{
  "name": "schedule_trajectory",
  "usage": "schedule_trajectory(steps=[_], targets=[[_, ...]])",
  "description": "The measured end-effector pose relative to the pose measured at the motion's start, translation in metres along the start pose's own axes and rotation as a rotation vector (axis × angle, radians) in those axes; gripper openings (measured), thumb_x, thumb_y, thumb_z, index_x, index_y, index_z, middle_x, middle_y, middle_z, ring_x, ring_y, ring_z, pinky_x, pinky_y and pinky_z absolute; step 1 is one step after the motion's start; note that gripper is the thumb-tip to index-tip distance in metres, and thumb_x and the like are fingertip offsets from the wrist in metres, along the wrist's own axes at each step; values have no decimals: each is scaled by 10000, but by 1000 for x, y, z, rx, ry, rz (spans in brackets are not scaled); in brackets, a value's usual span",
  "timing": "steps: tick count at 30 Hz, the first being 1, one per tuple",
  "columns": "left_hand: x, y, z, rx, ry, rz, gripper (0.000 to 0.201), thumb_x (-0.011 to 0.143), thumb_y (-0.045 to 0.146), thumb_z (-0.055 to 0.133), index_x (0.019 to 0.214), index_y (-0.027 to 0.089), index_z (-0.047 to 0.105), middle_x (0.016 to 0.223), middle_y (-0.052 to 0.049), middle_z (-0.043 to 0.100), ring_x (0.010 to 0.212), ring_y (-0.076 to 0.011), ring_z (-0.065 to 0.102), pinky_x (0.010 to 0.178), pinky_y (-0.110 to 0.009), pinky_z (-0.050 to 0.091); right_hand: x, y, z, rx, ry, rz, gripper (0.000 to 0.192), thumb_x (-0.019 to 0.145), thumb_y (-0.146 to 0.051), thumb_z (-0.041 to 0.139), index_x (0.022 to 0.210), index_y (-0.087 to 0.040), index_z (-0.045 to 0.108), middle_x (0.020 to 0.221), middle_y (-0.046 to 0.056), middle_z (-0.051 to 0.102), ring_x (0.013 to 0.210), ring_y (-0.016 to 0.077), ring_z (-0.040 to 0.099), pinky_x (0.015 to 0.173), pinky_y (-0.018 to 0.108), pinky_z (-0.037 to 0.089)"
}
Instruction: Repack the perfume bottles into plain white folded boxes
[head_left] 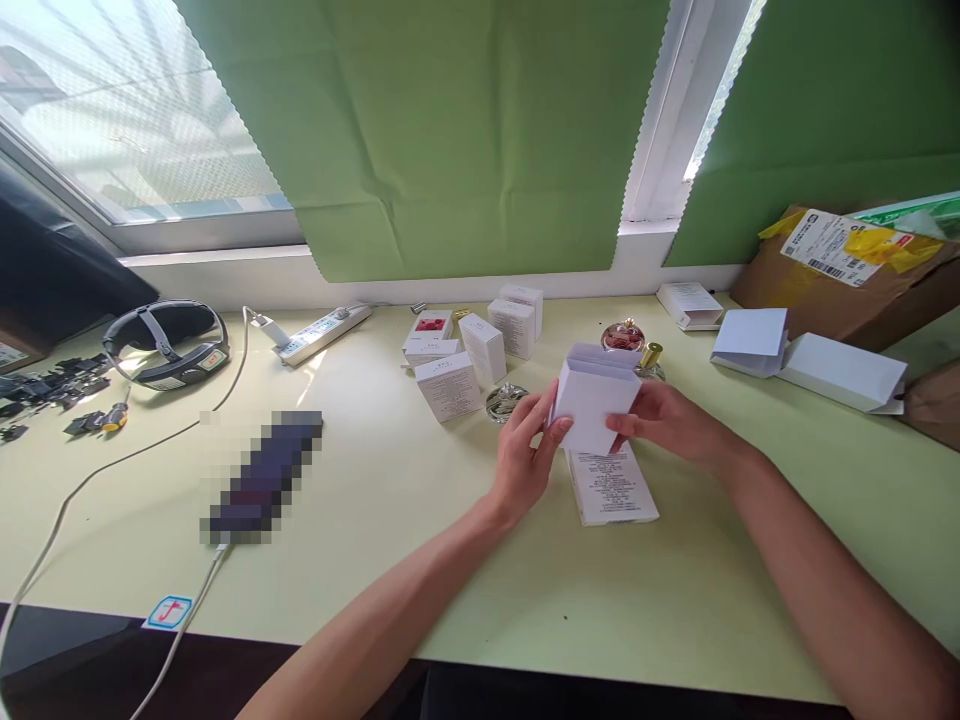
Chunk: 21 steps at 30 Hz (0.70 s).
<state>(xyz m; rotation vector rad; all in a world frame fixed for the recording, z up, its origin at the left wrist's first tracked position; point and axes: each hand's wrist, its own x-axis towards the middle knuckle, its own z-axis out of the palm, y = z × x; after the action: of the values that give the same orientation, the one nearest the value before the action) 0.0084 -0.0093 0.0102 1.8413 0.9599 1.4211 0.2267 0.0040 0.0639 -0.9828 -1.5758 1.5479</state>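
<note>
A white cardboard box is held up over the table, with its top flaps standing open. My left hand grips its left side, thumb on the front face. On the other side my right hand holds the right edge and lower front. Below it a flat white printed carton lies on the table, partly covered by the box. Behind the box stand a round pinkish-red glass bottle and a gold-capped bottle, the latter partly hidden. A clear round glass bottle lies left of my left hand.
Several small white printed boxes cluster at the back middle. White cartons and a brown shipping box are at the right. Leftward lie a pixelated dark object, a power strip, a headset and cables.
</note>
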Motion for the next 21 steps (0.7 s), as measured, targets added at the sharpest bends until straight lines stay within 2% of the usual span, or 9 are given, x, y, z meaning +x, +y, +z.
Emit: schedule_trajectory(steps=[3, 6, 9, 12, 16, 18, 21], targets=[[-1, 3, 0, 92, -101, 25, 473, 1013, 402, 458, 1472, 287, 441, 1272, -97, 559, 1119, -186, 567, 893, -316, 533, -8, 12, -9, 18, 154, -28, 389, 778, -405, 786, 1122, -251, 693, 1072, 66, 738, 868, 246, 706, 641, 386, 627], [-1, 5, 0, 199, -210, -121, 478, 1000, 461, 455, 1430, 253, 459, 1287, -115, 515, 1041, -189, 585, 861, -348, 539, -9, 19, -21, 53, 360, -132, 329, 804, -426, 755, 1091, -287, 676, 1064, 31, 723, 869, 226, 691, 570, 341, 615], [-2, 6, 1, 332, -330, -265, 425, 945, 496, 542, 1277, 232, 548, 1212, -115, 521, 1013, -225, 581, 845, -401, 540, -8, 23, -27, 62, 480, -196, 364, 823, -466, 719, 1142, -316, 629, 1107, 19, 688, 923, 230, 667, 492, 306, 592], [-3, 6, 1, 390, -437, -272, 363, 913, 494, 591, 1182, 251, 579, 1131, -96, 535, 1083, -266, 551, 922, -467, 506, -6, 24, -23, 18, 491, -204, 396, 837, -491, 694, 1172, -310, 587, 1164, 25, 663, 970, 238, 656, 502, 309, 600], [-3, 5, 0, 390, -456, -239, 370, 904, 518, 598, 1161, 254, 567, 1130, -91, 523, 1165, -286, 497, 1001, -521, 454, -5, 21, -10, -47, 439, -234, 385, 870, -481, 665, 1187, -303, 539, 1224, 33, 628, 1001, 237, 651, 552, 325, 612], [-2, 4, 0, 361, -448, -226, 375, 897, 511, 615, 1166, 258, 553, 1166, -93, 514, 1185, -281, 489, 997, -509, 466, -5, 19, -3, -78, 431, -254, 375, 881, -492, 646, 1181, -311, 513, 1248, 35, 610, 998, 239, 651, 562, 334, 606], [0, 3, -1, 259, -405, -153, 351, 900, 469, 631, 1169, 264, 538, 1233, -93, 501, 1154, -243, 525, 911, -420, 531, -7, 15, 6, -128, 460, -285, 372, 895, -517, 611, 1187, -335, 469, 1245, 40, 604, 954, 237, 658, 599, 357, 596]])
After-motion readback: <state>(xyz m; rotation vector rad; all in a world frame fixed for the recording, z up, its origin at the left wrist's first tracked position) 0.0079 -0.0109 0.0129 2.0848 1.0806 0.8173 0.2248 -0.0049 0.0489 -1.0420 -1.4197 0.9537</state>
